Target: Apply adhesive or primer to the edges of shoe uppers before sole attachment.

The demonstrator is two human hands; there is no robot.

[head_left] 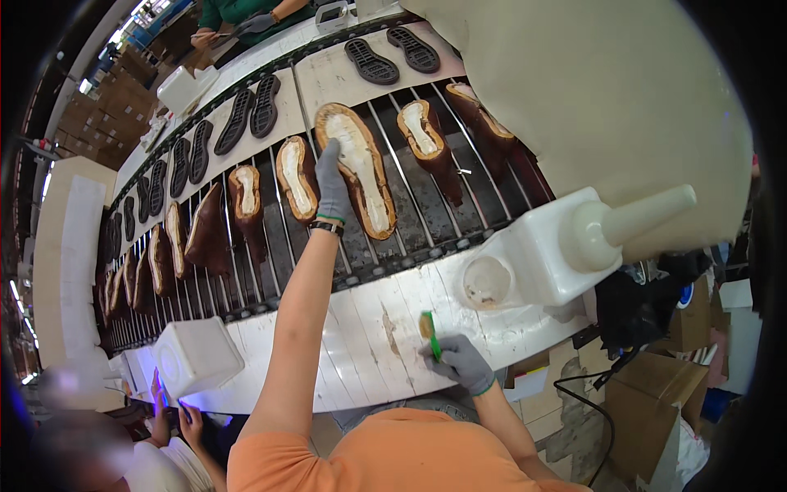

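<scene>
In a grey glove, my left hand (331,187) grips a brown shoe upper (367,184) by its side. The upper is bottom up, showing a pale, whitish underside with a tan rim, over the metal bars of the conveyor. My right hand (466,363), also gloved in grey, is closed around a small green-handled brush (430,332) with tan bristles. It hovers over the near edge of the white worktop. Other bottom-up uppers lie beside the held one: one to its left (297,178) and one to its right (420,131).
Black rubber soles (264,107) line the conveyor's far strip. On the white ledge (361,344) stand a white plastic container with a spout (549,254) and a white jug (193,357). One person works across the conveyor, another at lower left. Cardboard boxes (656,402) are at right.
</scene>
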